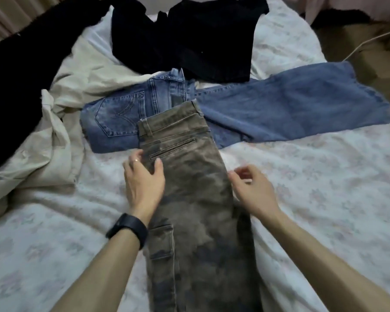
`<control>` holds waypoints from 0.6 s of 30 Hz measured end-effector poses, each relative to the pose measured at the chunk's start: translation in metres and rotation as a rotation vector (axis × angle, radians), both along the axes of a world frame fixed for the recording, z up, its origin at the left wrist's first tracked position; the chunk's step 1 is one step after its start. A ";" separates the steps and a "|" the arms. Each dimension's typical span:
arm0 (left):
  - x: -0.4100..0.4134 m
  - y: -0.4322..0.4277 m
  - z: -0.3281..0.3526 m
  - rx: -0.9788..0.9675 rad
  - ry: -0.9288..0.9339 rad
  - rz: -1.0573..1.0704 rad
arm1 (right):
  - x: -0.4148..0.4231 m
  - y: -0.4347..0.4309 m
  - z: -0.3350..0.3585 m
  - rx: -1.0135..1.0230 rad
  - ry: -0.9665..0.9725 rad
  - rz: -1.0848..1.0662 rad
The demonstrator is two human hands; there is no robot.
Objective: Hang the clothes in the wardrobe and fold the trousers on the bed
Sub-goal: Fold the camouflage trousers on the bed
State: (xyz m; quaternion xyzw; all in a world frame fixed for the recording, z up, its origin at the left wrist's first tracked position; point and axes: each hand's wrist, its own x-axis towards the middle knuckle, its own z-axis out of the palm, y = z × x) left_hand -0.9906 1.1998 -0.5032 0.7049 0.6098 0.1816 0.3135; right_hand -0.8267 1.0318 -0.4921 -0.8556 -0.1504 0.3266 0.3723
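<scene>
We lay our left hand [142, 179] flat on the camouflage trousers [196, 199], fingers [134, 162] apart and straight beside the back pocket. Our right hand [252, 188] sits at the opposite edge with its fingers [242, 174] loosely curled; we cannot tell whether they pinch the cloth. The trousers lie lengthwise on the bed [324, 199] between both sets of fingers. Just beyond the fingers, their waistband overlaps the blue jeans [279, 109], and a black garment [185, 41] lies further beyond.
</scene>
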 end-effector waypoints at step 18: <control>-0.018 -0.136 -0.001 -0.138 0.580 -0.581 | -0.041 -0.054 -0.011 0.148 0.444 -0.198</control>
